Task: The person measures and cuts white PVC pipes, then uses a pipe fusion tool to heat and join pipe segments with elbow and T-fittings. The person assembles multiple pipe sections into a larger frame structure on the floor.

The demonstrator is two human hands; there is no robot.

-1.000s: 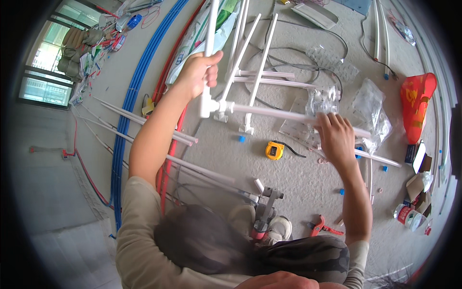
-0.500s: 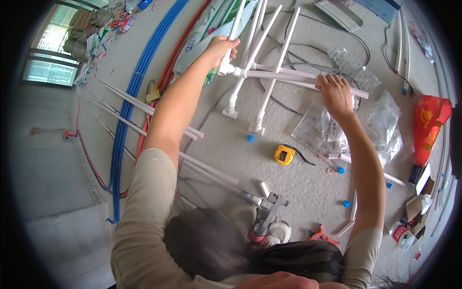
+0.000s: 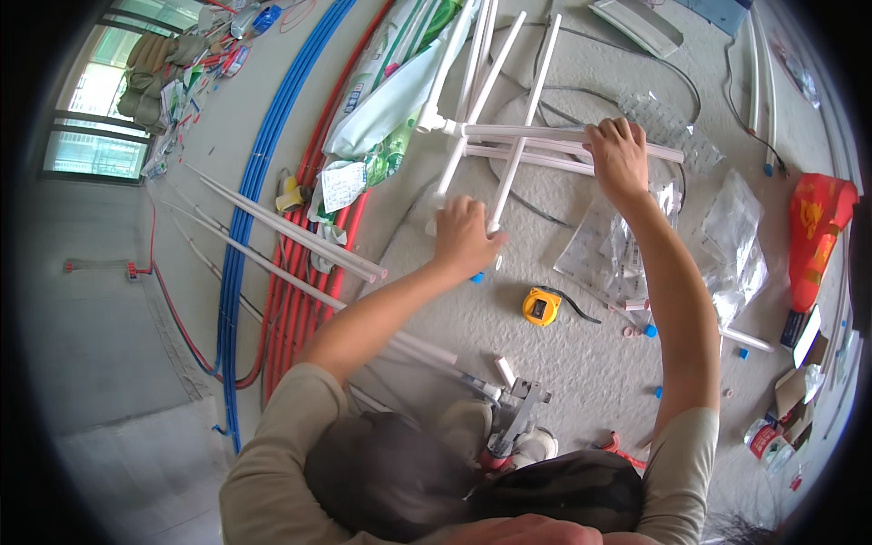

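Note:
My right hand [image 3: 620, 159] is closed round a long white plastic pipe [image 3: 527, 133], which runs sideways above the floor. A white tee fitting [image 3: 431, 118] joins that pipe at its left end to another white pipe [image 3: 449, 68] rising toward the far edge. Nearer to me, my left hand [image 3: 465, 238] has its fingers curled at a blurred white tee fitting [image 3: 433, 221] on the low end of a slanting pipe. Its thumb points toward a neighbouring slanting pipe [image 3: 520, 145]. More white pipes [image 3: 536, 162] lie beneath the held one.
A yellow tape measure [image 3: 540, 307] and blue caps [image 3: 650, 331] lie on the concrete. Clear plastic bags [image 3: 731, 236] are on the right, near a red bag [image 3: 815, 236]. Red pipes [image 3: 313, 304] and blue pipes [image 3: 263, 118] run along the left. A red-handled cutter [image 3: 620, 447] lies near my legs.
My left hand has let go of the pipe at the far tee and come down toward me to the lower fitting. My right hand still holds its pipe, whose left end has shifted slightly farther away.

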